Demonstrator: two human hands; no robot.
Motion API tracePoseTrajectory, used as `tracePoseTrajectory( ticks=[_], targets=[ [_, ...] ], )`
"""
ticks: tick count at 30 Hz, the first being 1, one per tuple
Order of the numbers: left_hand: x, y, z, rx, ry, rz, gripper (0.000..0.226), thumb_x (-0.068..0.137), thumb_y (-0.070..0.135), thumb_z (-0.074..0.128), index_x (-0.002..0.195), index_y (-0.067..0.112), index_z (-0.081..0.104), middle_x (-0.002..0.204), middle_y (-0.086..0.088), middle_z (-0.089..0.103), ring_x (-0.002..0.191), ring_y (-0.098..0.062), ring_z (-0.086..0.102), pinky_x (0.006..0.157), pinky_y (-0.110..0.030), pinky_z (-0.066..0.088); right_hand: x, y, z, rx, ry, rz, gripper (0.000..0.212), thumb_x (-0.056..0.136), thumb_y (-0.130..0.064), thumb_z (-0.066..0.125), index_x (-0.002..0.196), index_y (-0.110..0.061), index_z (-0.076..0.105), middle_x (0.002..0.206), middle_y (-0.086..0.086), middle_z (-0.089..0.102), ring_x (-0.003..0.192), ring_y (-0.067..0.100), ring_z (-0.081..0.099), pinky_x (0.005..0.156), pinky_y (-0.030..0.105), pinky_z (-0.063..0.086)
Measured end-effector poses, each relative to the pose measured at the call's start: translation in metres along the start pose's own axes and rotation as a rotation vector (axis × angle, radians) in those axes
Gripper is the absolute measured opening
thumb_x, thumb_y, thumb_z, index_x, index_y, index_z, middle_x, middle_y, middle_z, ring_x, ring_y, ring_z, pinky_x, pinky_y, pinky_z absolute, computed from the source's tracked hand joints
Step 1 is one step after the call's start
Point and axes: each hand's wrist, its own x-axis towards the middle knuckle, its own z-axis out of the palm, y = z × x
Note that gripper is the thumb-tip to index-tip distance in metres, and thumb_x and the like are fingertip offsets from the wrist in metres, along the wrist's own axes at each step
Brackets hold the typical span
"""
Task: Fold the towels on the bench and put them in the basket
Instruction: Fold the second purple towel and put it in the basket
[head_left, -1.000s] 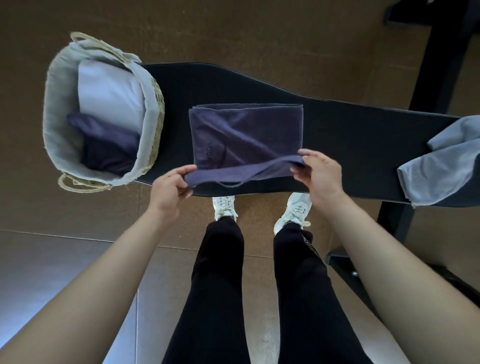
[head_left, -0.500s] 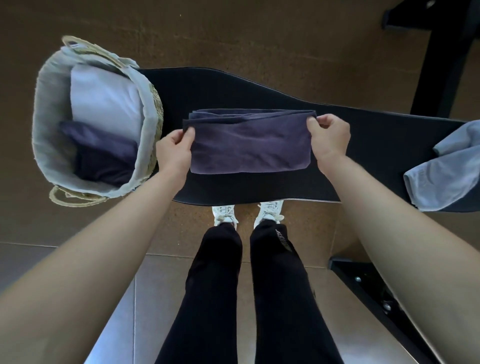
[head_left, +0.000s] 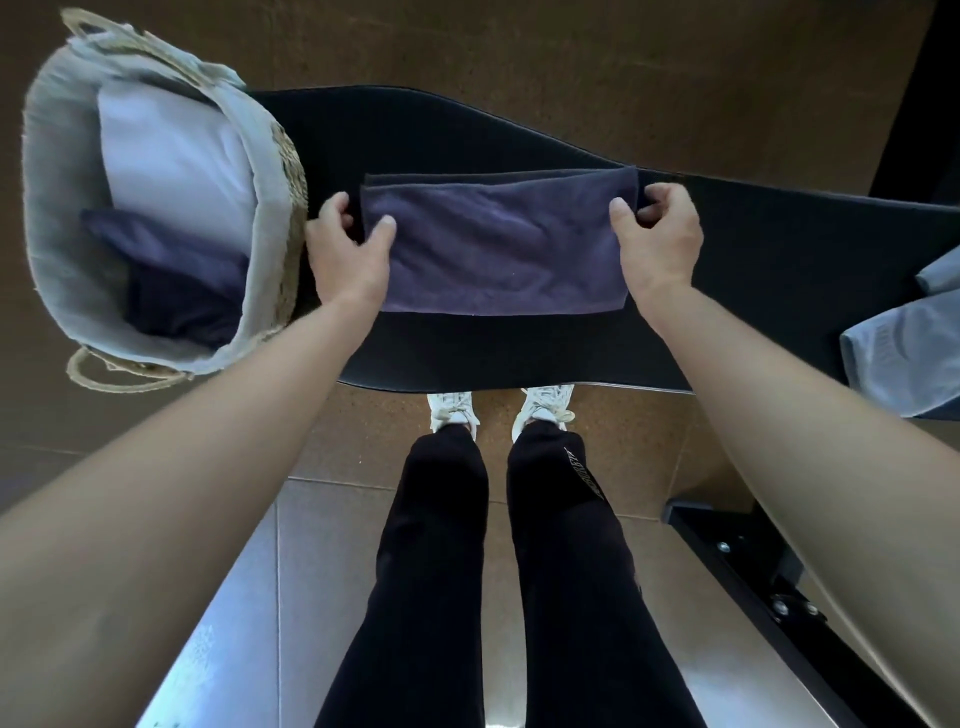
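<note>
A dark purple towel (head_left: 498, 244), folded into a wide rectangle, lies on the black padded bench (head_left: 779, 270). My left hand (head_left: 348, 254) pinches its left edge, thumb on top and fingers under. At the towel's right edge my right hand (head_left: 660, 234) grips the same way. The woven basket (head_left: 52, 208) with a grey liner stands on the bench's left end, right beside my left hand. Inside it lie a folded white towel (head_left: 171, 156) and a folded dark purple towel (head_left: 171, 275).
A loose light grey-blue towel (head_left: 904, 348) lies on the bench at the right edge of view. My legs and white shoes (head_left: 498, 405) stand on the floor before the bench. A black metal frame (head_left: 748, 566) runs along the floor at lower right.
The near edge of the purple towel was lifted and folded over to the far edge. Both hands have since shifted from the far corners to the side edges of the folded towel.
</note>
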Motion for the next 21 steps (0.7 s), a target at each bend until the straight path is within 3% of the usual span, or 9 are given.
tracePoseTrajectory(
  ticks=[3,5,8,11,14,18,21],
  targets=[
    [-0.029,-0.012,0.013,0.121,-0.043,-0.053,0.083,0.084,0.046,0.077,0.153,0.026,0.034,0.146,-0.006,0.044,0.129,-0.026,0.053,0.108,-0.043,0.046,-0.022,0.011,0.003,-0.109,-0.068,-0.027,0.052,0.089,-0.036,0.074,0.134,-0.023,0.052,0.123,0.0,0.064,0.108,0.016,0.064,0.095,0.035,0.055],
    [-0.043,-0.014,0.02,0.153,-0.052,-0.059,0.083,0.085,0.039,0.079,0.152,0.026,0.03,0.147,-0.007,0.045,0.124,-0.025,0.056,0.102,-0.04,0.048,-0.035,0.018,0.008,-0.162,-0.113,-0.014,0.06,0.091,-0.029,0.074,0.142,-0.023,0.043,0.13,0.003,0.064,0.115,0.023,0.064,0.098,0.038,0.053],
    [-0.044,-0.01,0.023,0.071,-0.044,-0.097,0.069,0.083,0.031,0.081,0.137,0.024,0.039,0.122,0.002,0.06,0.106,-0.019,0.065,0.092,-0.038,0.056,-0.045,0.026,0.009,-0.162,-0.16,0.017,0.056,0.095,-0.024,0.07,0.141,-0.023,0.037,0.127,0.006,0.063,0.113,0.029,0.065,0.097,0.041,0.054],
    [-0.04,-0.007,0.016,0.009,-0.151,-0.118,0.047,0.081,0.034,0.084,0.118,0.019,0.059,0.099,0.009,0.066,0.09,-0.013,0.07,0.083,-0.041,0.064,-0.05,0.031,0.003,-0.216,-0.057,0.009,0.054,0.093,-0.022,0.072,0.138,-0.017,0.042,0.128,0.008,0.059,0.115,0.031,0.062,0.096,0.041,0.052],
    [-0.043,-0.007,0.009,-0.027,-0.211,-0.071,0.033,0.086,0.042,0.078,0.108,0.019,0.068,0.099,0.004,0.074,0.092,-0.014,0.074,0.085,-0.042,0.064,-0.059,0.034,0.002,-0.396,0.113,-0.229,0.062,0.085,-0.015,0.077,0.139,-0.01,0.047,0.125,0.016,0.053,0.108,0.032,0.059,0.094,0.044,0.052],
    [-0.049,-0.01,0.005,-0.171,-0.23,-0.085,0.031,0.094,0.039,0.074,0.111,0.014,0.068,0.105,-0.002,0.075,0.098,-0.018,0.074,0.088,-0.045,0.063,-0.067,0.022,0.019,-0.539,0.057,-0.662,0.062,0.079,-0.019,0.082,0.135,-0.011,0.056,0.113,0.016,0.059,0.097,0.033,0.057,0.083,0.044,0.052],
    [-0.056,-0.012,0.005,-0.221,-0.234,-0.059,0.026,0.095,0.032,0.074,0.112,0.013,0.066,0.107,-0.004,0.075,0.101,-0.021,0.074,0.087,-0.042,0.063,-0.059,0.007,0.039,-0.627,-0.143,-0.761,0.077,0.078,-0.037,0.082,0.146,-0.021,0.05,0.144,0.009,0.05,0.125,0.034,0.048,0.099,0.046,0.043]
  ],
)
